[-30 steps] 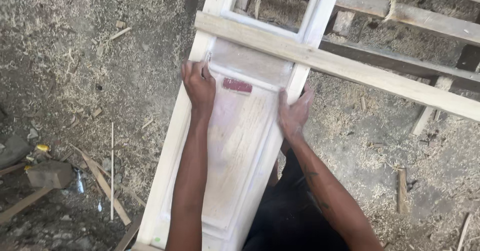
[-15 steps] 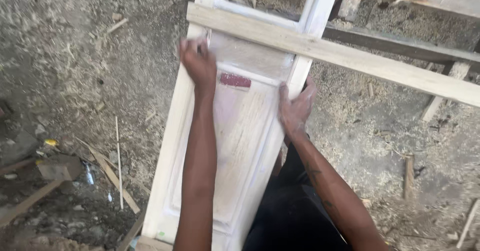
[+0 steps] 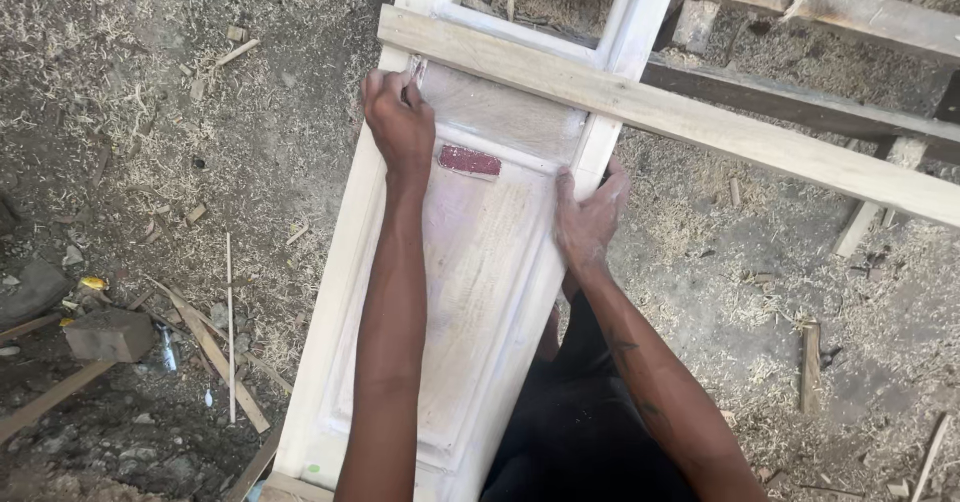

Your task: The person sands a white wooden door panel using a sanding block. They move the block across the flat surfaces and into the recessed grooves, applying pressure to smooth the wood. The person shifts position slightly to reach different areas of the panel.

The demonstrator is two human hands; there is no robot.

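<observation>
Dirt floor strewn with sawdust, wood scraps, grey block, daylight

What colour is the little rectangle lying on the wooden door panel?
Dark red. The small sanding pad shows best in the head view, near the left hand.

No packages, signs or screens show; the nearest to a label is a small red patch, a flat oblong lying across the top of the pale raised panel, just right of the left hand; whether it is a sticker or a scrap laid there cannot be told; a tiny green dot sits on the door's lower left corner.
</observation>
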